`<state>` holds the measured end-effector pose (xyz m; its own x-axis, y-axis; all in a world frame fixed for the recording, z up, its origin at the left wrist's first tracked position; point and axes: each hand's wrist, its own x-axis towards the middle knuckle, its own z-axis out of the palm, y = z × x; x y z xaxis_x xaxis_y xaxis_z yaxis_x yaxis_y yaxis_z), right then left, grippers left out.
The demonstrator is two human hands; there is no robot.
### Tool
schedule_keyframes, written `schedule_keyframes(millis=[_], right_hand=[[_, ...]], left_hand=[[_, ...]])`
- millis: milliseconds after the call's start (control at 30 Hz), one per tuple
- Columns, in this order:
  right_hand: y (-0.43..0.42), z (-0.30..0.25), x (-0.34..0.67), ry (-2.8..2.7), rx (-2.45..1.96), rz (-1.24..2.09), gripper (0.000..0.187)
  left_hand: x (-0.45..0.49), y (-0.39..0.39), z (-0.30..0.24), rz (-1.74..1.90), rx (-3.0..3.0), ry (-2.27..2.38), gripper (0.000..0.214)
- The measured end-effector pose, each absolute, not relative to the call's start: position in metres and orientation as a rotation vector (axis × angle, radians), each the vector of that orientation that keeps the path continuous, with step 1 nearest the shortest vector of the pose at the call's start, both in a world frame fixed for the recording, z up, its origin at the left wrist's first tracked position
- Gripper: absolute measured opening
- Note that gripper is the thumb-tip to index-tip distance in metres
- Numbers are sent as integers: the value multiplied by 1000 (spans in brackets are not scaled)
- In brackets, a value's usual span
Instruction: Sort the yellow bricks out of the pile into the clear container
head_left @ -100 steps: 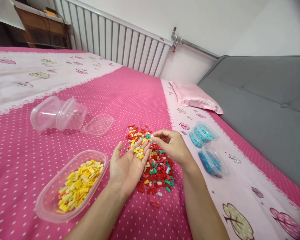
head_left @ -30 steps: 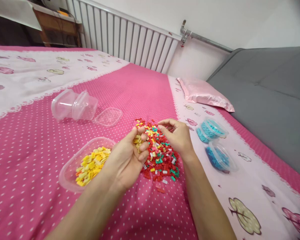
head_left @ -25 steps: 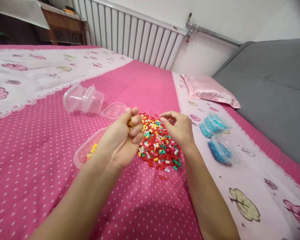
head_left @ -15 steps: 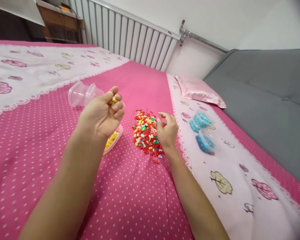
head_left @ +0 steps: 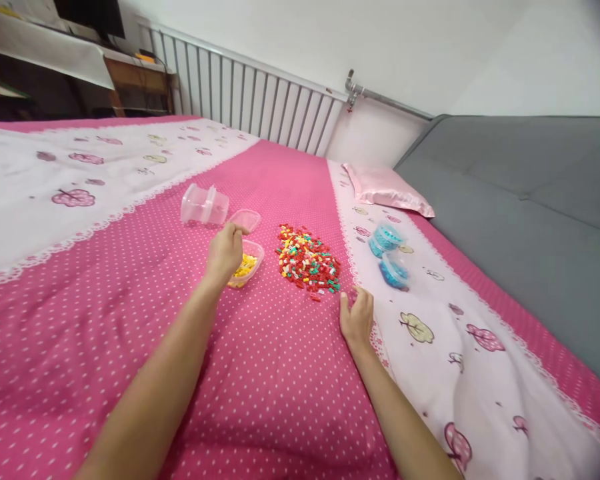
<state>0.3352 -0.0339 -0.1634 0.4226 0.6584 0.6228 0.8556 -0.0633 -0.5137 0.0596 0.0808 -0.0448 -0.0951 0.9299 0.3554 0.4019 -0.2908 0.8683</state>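
Observation:
My left hand (head_left: 225, 252) is turned over at the left rim of a clear plastic tub (head_left: 257, 259) holding small yellow building bricks (head_left: 245, 266). Its fingers are curled, and whatever they hold is hidden from view. To the right of the tub lies a loose pile of small bricks (head_left: 307, 260), mostly red with yellow, white and green ones among them. My right hand (head_left: 358, 317) is just below and right of this pile, thumb and fingers apart, with nothing visible in it.
A clear lid (head_left: 245, 219) lies behind the tub, near stacked clear containers (head_left: 204, 204) on their side. Two tubs of blue pieces (head_left: 385, 240) (head_left: 394, 271) stand at right. A pink pillow (head_left: 387, 189) and grey headboard (head_left: 520, 200) are beyond. Pink dotted bedding (head_left: 275, 373) covers the bed.
My left hand has turned from palm-up, with yellow bricks in its fingers, to palm-down at the yellow tub. My right hand has moved off the pile toward me. The view has shifted.

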Motion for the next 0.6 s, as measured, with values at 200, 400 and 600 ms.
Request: schedule_keyframes(millis=[200, 400, 600], right_hand=[[-31, -165, 333, -1241, -1820, -168, 36], [-32, -164, 332, -1168, -1851, -158, 32], [-34, -157, 328, -1180, -2007, -247, 37]], left_hand=[[55, 82, -57, 1187, 1927, 1424, 29], [33, 65, -32, 1167, 2029, 1400, 40], [-29, 45, -41, 1079, 2123, 1806, 53]])
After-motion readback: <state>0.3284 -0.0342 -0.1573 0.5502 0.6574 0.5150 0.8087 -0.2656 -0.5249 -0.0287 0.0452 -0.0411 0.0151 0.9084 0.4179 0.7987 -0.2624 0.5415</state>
